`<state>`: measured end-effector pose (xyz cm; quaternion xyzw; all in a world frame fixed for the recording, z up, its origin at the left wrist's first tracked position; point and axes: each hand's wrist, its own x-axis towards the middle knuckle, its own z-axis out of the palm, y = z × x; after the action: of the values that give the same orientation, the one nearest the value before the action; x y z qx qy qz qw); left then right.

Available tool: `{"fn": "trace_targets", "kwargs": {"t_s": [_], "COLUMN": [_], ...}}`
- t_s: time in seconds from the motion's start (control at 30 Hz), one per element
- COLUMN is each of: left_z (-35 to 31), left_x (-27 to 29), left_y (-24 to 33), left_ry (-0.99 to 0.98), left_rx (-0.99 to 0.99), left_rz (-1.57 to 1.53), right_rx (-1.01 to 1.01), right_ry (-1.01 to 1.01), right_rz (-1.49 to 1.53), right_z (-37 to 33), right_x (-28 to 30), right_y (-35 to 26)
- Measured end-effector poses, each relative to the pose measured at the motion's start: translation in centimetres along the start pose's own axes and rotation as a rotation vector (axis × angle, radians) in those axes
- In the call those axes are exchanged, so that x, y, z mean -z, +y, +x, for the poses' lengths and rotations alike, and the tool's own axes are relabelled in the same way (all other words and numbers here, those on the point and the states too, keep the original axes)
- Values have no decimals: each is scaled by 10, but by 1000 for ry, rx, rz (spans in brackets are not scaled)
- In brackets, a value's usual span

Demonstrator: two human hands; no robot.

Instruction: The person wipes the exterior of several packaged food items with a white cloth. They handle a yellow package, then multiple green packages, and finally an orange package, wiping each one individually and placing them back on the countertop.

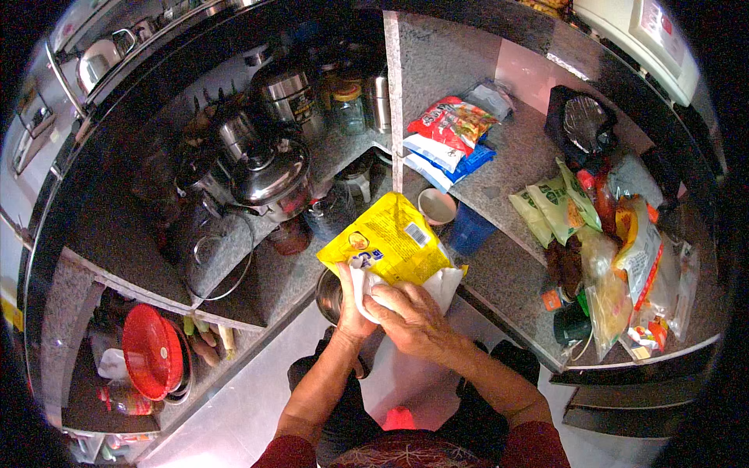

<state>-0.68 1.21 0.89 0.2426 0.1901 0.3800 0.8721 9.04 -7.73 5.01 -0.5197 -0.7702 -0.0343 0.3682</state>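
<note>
A yellow food packet (390, 243) with a barcode label is held up in front of me, over the inner corner of the shelves. Its near edge is bunched together with a white cloth or paper (445, 288); I cannot tell which it is. My left hand (355, 310) is closed around the packet's near left edge and the white material. Pressed onto the white material from the right, my right hand (413, 318) has its fingers curled over it. The fingertips of the right hand are partly hidden in the folds.
Steel pots (273, 181), jars and a glass lid (222, 257) crowd the left shelf. Bright packets (452, 129) lie on the right shelf, near a white bowl (437, 207) and a blue container (470, 230). Several bagged foods (550, 204) fill the far right. Red baskets (150, 351) stand lower left.
</note>
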Motion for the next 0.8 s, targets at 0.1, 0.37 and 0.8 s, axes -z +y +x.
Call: {"fn": "trace_targets", "kwargs": {"t_s": [0.1, 0.37, 0.8], "left_z": [3, -5, -6], "left_x": [6, -5, 1], "left_y": [2, -6, 5], "left_ry": [-39, -15, -19], "left_rx": [6, 50, 37], "left_rz": [-83, 42, -75], "right_rx": [-53, -397, -429], "right_ry": [47, 277, 61], "right_rz": [-8, -192, -122], "right_z": [5, 7, -27], "right_x": [14, 43, 53], "right_y": [5, 56, 70]}}
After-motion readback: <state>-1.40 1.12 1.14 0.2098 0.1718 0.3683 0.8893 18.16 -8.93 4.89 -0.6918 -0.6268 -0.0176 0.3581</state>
